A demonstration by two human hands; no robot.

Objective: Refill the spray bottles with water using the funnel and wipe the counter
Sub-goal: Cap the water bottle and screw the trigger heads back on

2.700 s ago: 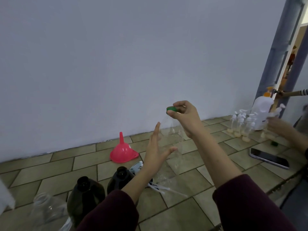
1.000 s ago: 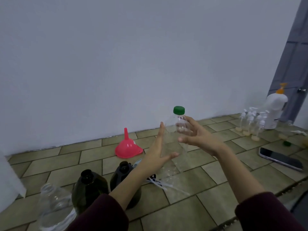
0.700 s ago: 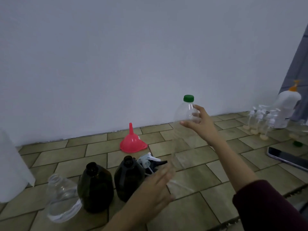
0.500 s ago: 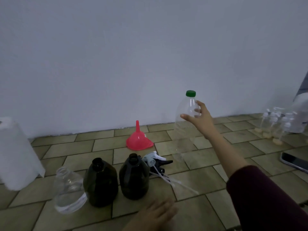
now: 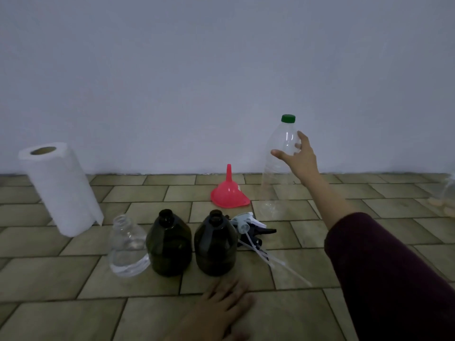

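The right hand [image 5: 299, 159] reaches far forward and grips the upper shoulder of a clear, green-capped water bottle [image 5: 278, 173], thumb on the near-left face and fingers curled round the far-right side. The bottle stands upright with its long axis vertical and its base at or just above the tiled counter [image 5: 369, 232], close to the back wall; whether the base touches the tiles cannot be told through the clear plastic. It looks empty or nearly so. The pink funnel [image 5: 230, 190] sits mouth-down, spout up, just to the left of the bottle, so the right hand is plainly the nearer one to it. Nearer the person, in a row, stand a clear uncapped bottle [image 5: 128, 244] holding a little water and two dark spray bottles [image 5: 168, 242] [image 5: 215, 242], all with open necks pointing up. The detached spray heads [image 5: 253, 228] lie just right of the row, their dip tubes trailing toward the counter's near edge. The left hand [image 5: 221, 308] rests flat on the tiles just in front of the dark bottles, fingers straight and holding nothing. A paper towel roll [image 5: 60, 188] stands well to the left. Open tile lies between funnel and bottle necks, so the likely next reach has a free path.
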